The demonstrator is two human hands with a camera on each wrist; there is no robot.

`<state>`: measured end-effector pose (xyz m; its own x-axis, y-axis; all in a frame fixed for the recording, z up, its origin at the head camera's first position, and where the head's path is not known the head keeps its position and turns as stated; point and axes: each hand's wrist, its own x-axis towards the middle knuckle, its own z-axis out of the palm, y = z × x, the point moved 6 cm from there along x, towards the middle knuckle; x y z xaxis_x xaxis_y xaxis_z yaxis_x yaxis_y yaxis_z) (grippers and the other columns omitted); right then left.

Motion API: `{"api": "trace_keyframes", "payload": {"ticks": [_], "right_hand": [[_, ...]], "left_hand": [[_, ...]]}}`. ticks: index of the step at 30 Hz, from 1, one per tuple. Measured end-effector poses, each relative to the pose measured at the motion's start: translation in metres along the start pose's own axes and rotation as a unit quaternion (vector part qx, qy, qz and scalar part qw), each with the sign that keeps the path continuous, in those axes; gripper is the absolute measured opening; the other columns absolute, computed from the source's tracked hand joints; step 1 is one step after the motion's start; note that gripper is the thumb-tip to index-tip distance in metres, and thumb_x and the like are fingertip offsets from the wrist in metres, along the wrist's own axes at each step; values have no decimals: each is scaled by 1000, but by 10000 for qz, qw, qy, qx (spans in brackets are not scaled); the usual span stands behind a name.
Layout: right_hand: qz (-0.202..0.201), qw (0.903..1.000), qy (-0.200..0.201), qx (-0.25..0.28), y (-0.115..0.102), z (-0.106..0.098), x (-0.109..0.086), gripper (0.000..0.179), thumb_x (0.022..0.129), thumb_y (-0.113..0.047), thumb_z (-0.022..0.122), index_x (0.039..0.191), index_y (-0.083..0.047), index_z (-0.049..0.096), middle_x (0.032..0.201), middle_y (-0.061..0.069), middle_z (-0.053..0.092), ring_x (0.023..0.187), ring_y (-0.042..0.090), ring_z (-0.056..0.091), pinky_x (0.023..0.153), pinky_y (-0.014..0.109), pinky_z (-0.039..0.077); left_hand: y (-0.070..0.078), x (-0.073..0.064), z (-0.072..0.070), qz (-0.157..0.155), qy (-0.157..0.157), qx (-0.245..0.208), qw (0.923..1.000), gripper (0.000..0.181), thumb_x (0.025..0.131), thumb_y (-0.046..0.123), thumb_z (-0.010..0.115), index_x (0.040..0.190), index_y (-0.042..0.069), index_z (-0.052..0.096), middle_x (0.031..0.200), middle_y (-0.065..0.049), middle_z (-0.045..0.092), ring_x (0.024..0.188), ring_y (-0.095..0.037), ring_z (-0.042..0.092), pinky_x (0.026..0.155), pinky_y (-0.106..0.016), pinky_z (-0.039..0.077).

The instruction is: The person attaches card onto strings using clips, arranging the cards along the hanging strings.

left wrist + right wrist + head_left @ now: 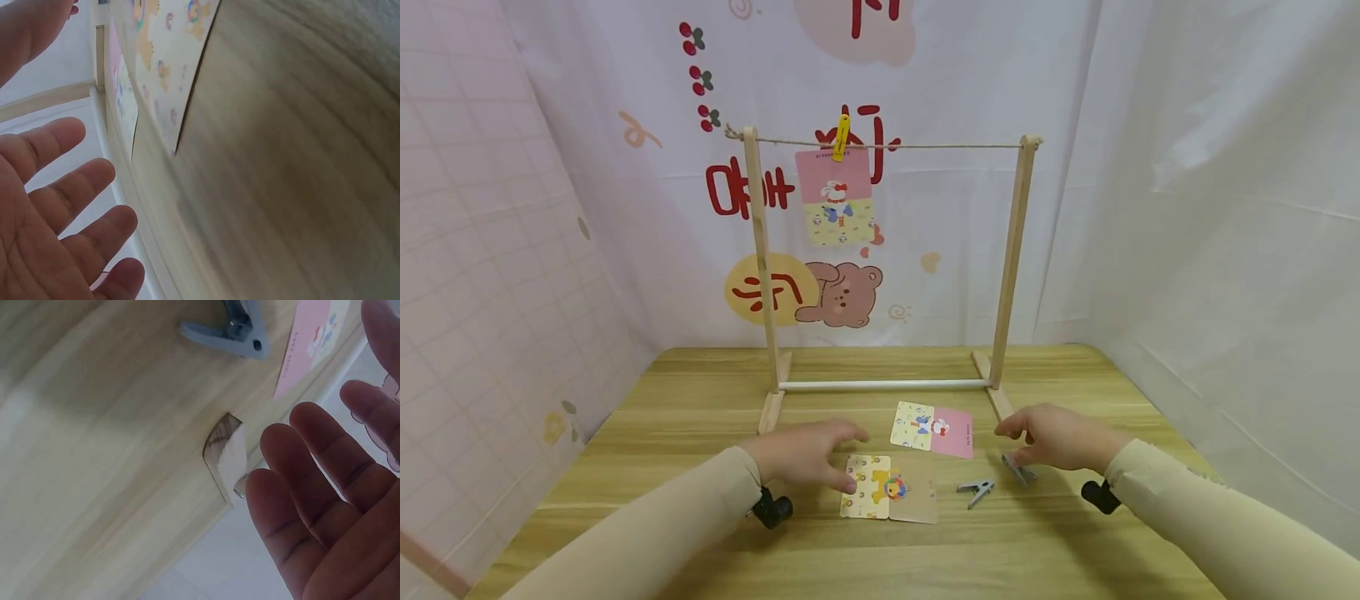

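My left hand [805,452] hovers beside a yellow and tan card [913,502] with animal pictures, its fingers spread and holding nothing. In the left wrist view that card [165,75] lies flat, apart from the fingertips. On the right, my right hand [1063,437] is over a grey spring clip [1021,472], thumb close to it; the right wrist view shows a grey clip [240,342] apart from the extended fingers. Another grey clip [976,487] lies to its left. Behind them is a pink and yellow card [953,432].
A wooden frame [1013,258] stands at the back of the table [700,392], with a rope [955,147] strung across its top. From it hangs a pink and yellow card [837,187], pinned by a yellow clip [841,138]. A white rod [883,385] joins the posts low down.
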<state>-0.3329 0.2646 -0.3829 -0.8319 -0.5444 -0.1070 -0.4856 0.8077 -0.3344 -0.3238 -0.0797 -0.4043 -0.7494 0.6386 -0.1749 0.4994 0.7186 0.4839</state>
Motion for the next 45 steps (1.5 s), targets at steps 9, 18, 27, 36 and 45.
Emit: {"api": "trace_keyframes", "payload": {"ticks": [9, 18, 27, 36, 45], "right_hand": [[-63, 9999, -84, -7, -1, 13, -1, 39, 85, -27, 89, 119, -12, 78, 120, 1, 75, 99, 22, 71, 86, 37, 58], [-319, 9987, -24, -385, -10, 20, 0, 37, 82, -34, 90, 113, -18, 80, 116, -2, 74, 106, 25, 71, 91, 45, 58], [-762, 9953, 153, -572, -22, 28, 5, 37, 81, -34, 91, 113, -17, 81, 111, -5, 74, 102, 16, 69, 90, 40, 57], [-1207, 9897, 228, -739, -24, 37, 9, 33, 82, -29, 89, 111, -17, 81, 107, -6, 73, 97, 10, 65, 85, 33, 55], [-1243, 9889, 160, -796, -32, 40, 10, 36, 83, -31, 89, 114, -16, 80, 106, -5, 74, 94, 10, 66, 83, 32, 55]], "left_hand": [[3, 9, 17, 267, -210, 187, 9992, 77, 89, 51, 82, 152, 17, 53, 155, 1, 54, 145, -22, 50, 121, -47, 41], [1, 14, 27, 335, -325, 587, 9972, 68, 88, 56, 81, 145, 26, 60, 150, 9, 55, 139, -16, 54, 117, -43, 45], [0, 13, 31, 307, -321, 848, 9954, 52, 88, 56, 80, 132, 31, 68, 152, 7, 54, 137, -19, 56, 115, -42, 48], [1, 12, 25, 257, -139, 814, 9963, 37, 87, 48, 84, 110, 22, 72, 133, 6, 63, 113, -13, 63, 102, -36, 53], [9, 15, 24, 24, 28, 727, 9973, 83, 72, 53, 95, 138, 18, 61, 127, 7, 64, 111, -9, 61, 104, -36, 53]]}}
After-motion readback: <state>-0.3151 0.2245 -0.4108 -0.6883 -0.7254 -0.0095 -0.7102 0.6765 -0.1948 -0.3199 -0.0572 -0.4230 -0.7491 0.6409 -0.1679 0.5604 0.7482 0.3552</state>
